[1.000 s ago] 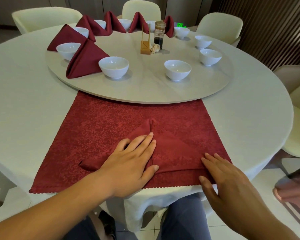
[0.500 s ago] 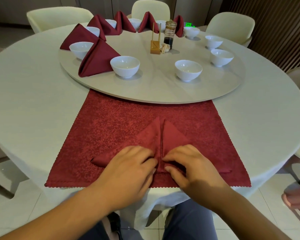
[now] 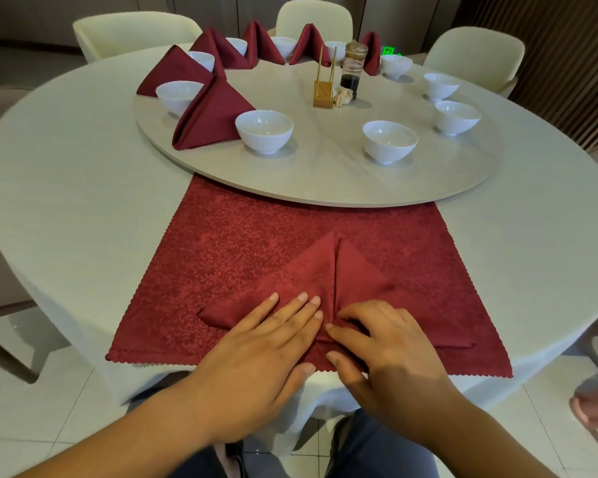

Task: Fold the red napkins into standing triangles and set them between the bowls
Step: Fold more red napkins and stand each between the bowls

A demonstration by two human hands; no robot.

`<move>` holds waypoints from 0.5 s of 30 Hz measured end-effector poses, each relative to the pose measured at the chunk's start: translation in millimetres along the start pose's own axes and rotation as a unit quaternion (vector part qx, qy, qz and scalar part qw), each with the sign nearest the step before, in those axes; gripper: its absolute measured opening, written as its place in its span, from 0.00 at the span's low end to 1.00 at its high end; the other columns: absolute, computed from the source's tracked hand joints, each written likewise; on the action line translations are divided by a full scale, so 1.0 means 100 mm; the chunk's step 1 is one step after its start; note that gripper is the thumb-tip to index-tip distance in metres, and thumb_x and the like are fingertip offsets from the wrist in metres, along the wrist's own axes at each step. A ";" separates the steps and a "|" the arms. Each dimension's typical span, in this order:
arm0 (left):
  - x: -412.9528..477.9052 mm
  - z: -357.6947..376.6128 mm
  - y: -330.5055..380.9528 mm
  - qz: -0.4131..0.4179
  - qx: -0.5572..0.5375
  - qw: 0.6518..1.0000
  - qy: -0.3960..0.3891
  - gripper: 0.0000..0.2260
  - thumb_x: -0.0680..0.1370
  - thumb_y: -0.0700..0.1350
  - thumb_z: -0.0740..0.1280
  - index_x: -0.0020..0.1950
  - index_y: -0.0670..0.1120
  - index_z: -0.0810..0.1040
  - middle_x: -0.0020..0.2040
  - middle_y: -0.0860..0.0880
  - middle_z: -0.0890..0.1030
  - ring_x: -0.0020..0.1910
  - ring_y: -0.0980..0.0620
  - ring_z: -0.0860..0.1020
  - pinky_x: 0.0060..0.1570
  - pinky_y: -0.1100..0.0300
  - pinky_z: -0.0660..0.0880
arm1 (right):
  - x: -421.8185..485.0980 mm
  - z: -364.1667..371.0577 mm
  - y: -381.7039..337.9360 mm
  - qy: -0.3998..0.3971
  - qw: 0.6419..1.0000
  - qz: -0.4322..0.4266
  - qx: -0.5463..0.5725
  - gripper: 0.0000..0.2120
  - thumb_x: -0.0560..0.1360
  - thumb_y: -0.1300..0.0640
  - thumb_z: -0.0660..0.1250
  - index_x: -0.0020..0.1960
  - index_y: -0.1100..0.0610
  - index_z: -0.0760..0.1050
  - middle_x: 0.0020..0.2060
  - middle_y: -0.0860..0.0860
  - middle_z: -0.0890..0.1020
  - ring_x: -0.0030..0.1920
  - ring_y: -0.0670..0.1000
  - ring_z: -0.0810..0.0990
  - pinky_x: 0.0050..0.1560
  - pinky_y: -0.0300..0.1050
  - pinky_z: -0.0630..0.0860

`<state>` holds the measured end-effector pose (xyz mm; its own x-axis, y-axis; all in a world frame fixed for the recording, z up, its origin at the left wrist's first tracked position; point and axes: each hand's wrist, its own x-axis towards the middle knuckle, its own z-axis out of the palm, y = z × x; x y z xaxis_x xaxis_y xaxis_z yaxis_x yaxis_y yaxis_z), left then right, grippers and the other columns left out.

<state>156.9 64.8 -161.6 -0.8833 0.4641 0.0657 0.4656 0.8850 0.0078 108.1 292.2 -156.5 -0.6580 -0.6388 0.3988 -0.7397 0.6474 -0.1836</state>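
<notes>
Okay, left side first: cream chair (image 3: 132,32) behind the round white table (image 3: 66,174). On the left arc of the pale turntable (image 3: 325,181), the standing napkins (image 3: 211,115) are up as red triangles, each between two white bowls (image 3: 178,96), and the row runs round toward the back. The nearest triangle stands just beside a front bowl (image 3: 263,131).

A flat red cloth (image 3: 221,257) lies on the table's near edge, its far side tucked under the turntable rim. On top of it lies the napkin (image 3: 311,281), half folded: two flaps meet at a centre seam, peak pointing away, long base toward the person.

The left hand (image 3: 266,343) is flat, fingers straight and together, pressing down on the left flap. The fingertips sit right by the seam.

The right hand (image 3: 384,346) is just right of the seam, touching the left hand's fingers. Its fingers are bent, knuckles raised, and it pinches the lower part of the right flap between index and thumb.

At centre-back of the turntable are a gold holder (image 3: 323,94) and a dark-liquid bottle (image 3: 352,72), side by side. On the right arc there are more bowls (image 3: 389,141), well apart, with bare gaps between them. Another cream chair (image 3: 473,53) is at the far right. There is a blurred pinkish thing at the right frame edge; I can't tell what.
</notes>
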 end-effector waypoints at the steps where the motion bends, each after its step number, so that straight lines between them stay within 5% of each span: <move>1: -0.01 0.00 -0.02 -0.007 -0.003 1.000 -0.005 0.28 0.87 0.59 0.48 0.82 0.45 0.61 0.82 0.48 0.58 0.82 0.53 0.52 0.77 0.50 0.51 | -0.01 0.01 -0.01 0.002 1.000 0.000 -0.002 0.13 0.76 0.48 0.68 0.57 0.52 0.83 0.53 0.48 0.79 0.53 0.52 0.78 0.49 0.50 0.74; 7: -0.19 -0.01 -0.30 -0.078 -0.013 0.997 -0.021 0.36 0.83 0.69 0.46 0.84 0.47 0.51 0.84 0.50 0.49 0.82 0.55 0.44 0.77 0.51 0.46 | -0.03 0.00 0.01 0.002 1.000 0.004 0.009 0.13 0.79 0.49 0.64 0.57 0.51 0.83 0.54 0.46 0.78 0.55 0.50 0.77 0.51 0.49 0.72; 12: -0.34 -0.10 -0.56 -0.135 -0.053 0.986 -0.084 0.39 0.76 0.75 0.29 0.80 0.53 0.31 0.80 0.57 0.31 0.77 0.61 0.29 0.77 0.53 0.33 | -0.05 0.00 0.07 -0.014 0.999 0.007 0.036 0.14 0.78 0.49 0.65 0.59 0.50 0.82 0.56 0.45 0.78 0.57 0.48 0.76 0.52 0.49 0.72; 15: -0.27 -0.20 -0.53 -0.148 -0.048 0.982 -0.111 0.38 0.76 0.73 0.29 0.80 0.53 0.30 0.79 0.56 0.29 0.75 0.62 0.25 0.76 0.51 0.30 | -0.07 -0.02 0.10 -0.027 0.998 0.014 0.058 0.15 0.77 0.48 0.65 0.61 0.49 0.82 0.58 0.44 0.77 0.59 0.46 0.75 0.53 0.48 0.71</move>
<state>157.4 4.2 -144.3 -0.9658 0.1942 -0.1720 0.1811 0.9794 0.0893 105.2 303.5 -159.5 -0.6832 -0.6443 0.3436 -0.7300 0.6148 -0.2988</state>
